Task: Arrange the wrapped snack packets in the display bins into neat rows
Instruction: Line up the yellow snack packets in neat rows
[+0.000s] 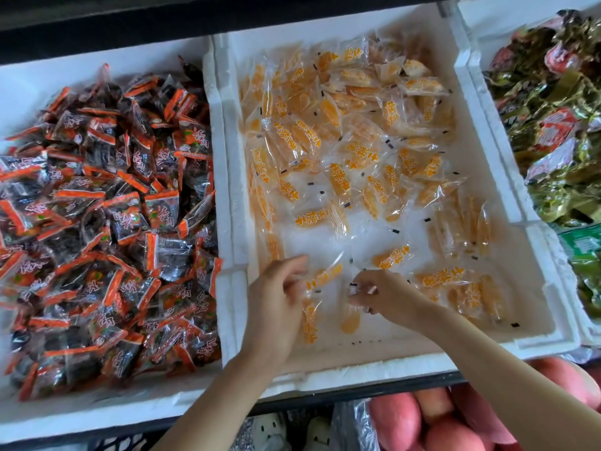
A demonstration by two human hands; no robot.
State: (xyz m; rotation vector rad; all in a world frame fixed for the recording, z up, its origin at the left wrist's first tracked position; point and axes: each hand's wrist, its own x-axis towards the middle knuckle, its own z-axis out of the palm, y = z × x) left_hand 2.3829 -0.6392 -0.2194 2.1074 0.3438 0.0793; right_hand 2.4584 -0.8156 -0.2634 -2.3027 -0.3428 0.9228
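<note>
Snack packets [341, 177]: head cam; orange, clear-wrapped; loose heap beyond both hands in foam bin [406, 359]; mostly unsorted.
L hand [276, 297]: fingers curled at edge of near packet [327, 274]; blurred, grip can't be told.
R hand [383, 294]: clear seam of held packet [350, 319] is pinched, filling hung below fingers, prob. for turning before it's laid.
Right of R hand: stood packets [468, 294] set side by side, seemingly a row begun.
Left of L hand: red-black packets [107, 206], piled in own bin.
Near wrists: pink fruit [406, 424].
</note>
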